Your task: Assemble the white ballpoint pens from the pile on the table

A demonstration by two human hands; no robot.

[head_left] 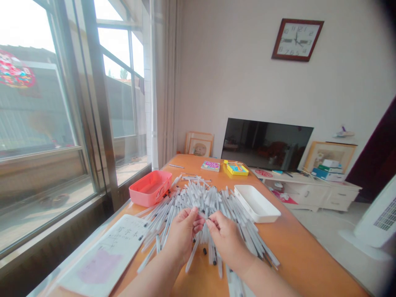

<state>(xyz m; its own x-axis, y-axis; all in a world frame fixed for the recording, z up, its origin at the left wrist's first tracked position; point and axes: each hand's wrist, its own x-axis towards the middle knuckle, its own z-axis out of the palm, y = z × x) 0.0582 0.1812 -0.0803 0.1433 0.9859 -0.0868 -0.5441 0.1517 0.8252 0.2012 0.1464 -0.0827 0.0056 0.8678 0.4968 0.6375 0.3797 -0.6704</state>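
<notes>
A big heap of white pens (201,206) covers the middle of an orange table (297,255). My left hand (182,233) and my right hand (224,237) hover just above the near side of the heap, fingertips almost meeting. Both hands are closed in a pinch on a thin white pen held between them, the left thumb and fingers at one end and the right fingers at the other. A few small black caps lie on the table below my hands.
A pink tray (150,187) sits left of the heap and a white tray (256,203) right of it. A white booklet (108,251) lies at the near left. Colourful boxes (236,168) lie at the far edge. Beyond stand a TV and a low cabinet.
</notes>
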